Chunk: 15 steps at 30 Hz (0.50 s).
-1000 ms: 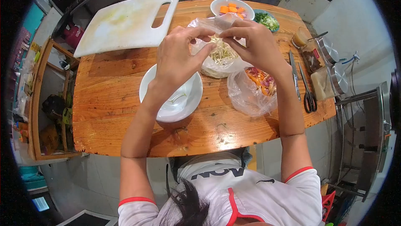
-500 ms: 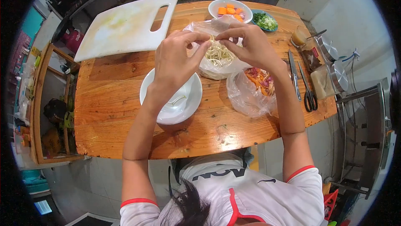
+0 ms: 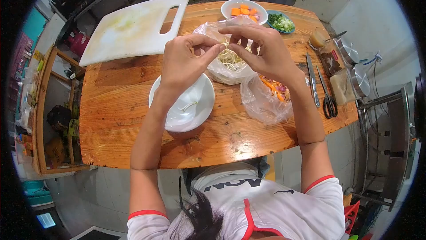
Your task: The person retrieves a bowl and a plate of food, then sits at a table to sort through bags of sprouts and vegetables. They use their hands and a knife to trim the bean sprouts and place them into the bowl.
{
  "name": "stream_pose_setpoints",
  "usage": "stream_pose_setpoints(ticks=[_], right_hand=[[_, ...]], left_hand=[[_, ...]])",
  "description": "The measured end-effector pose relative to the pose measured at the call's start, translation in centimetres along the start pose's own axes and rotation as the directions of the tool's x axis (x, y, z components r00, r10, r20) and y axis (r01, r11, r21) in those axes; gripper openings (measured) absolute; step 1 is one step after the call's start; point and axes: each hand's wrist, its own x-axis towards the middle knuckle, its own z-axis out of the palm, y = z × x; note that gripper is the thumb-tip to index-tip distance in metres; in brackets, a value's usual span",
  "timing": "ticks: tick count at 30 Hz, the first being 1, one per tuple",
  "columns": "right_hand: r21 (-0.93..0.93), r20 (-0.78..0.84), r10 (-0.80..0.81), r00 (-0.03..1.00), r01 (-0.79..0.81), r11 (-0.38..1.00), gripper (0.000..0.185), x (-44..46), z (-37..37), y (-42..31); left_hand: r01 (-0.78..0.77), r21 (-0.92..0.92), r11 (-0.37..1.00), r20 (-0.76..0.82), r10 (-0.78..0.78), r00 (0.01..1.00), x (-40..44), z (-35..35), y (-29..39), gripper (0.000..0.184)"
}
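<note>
Above an open plastic bag of bean sprouts (image 3: 231, 62), my left hand (image 3: 186, 58) is closed in a pinch, its thumb and forefinger on something too small to make out. My right hand (image 3: 266, 53) meets it fingertip to fingertip, thumb and forefinger also nearly together, probably on the same small item. Below my left forearm, a white bowl (image 3: 202, 107) holds a few pale sprout pieces (image 3: 189, 106). A second plastic bag (image 3: 257, 102) with sliced orange and purple vegetables (image 3: 278, 90) lies beside my right forearm.
A white cutting board (image 3: 128, 31) lies at the back left. Behind the bags are a bowl of carrot chunks (image 3: 243, 11) and a blue plate of chopped greens (image 3: 281, 21). A knife (image 3: 312, 80), scissors (image 3: 329, 102) and jars (image 3: 342, 89) are at the right.
My right forefinger has lifted and stretched out over the bag, and both hands have shifted slightly. The fingertips remain close together above the sprouts.
</note>
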Motion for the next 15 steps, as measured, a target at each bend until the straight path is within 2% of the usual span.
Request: stream_pose_setpoints(ticks=[2, 8, 15], right_hand=[[-0.015, 0.003, 0.018, 1.0, -0.018, 1.0, 0.023, -0.05, -0.13, 0.06], [-0.186, -0.032, -0.064, 0.997, 0.057, 0.981, 0.016, -0.27, -0.58, 0.06], [-0.227, -0.058, -0.105, 0.993, 0.089, 0.97, 0.01, -0.22, 0.04, -0.06]], left_hand=[[-0.007, -0.049, 0.999, -0.004, 0.007, 1.0, 0.08, 0.03, -0.03, 0.016], [0.004, -0.018, 1.0, -0.031, -0.005, 0.999, 0.11, -0.24, -0.04, 0.016], [-0.049, 0.005, 0.999, -0.017, 0.049, 0.999, 0.04, -0.05, -0.05, 0.014]])
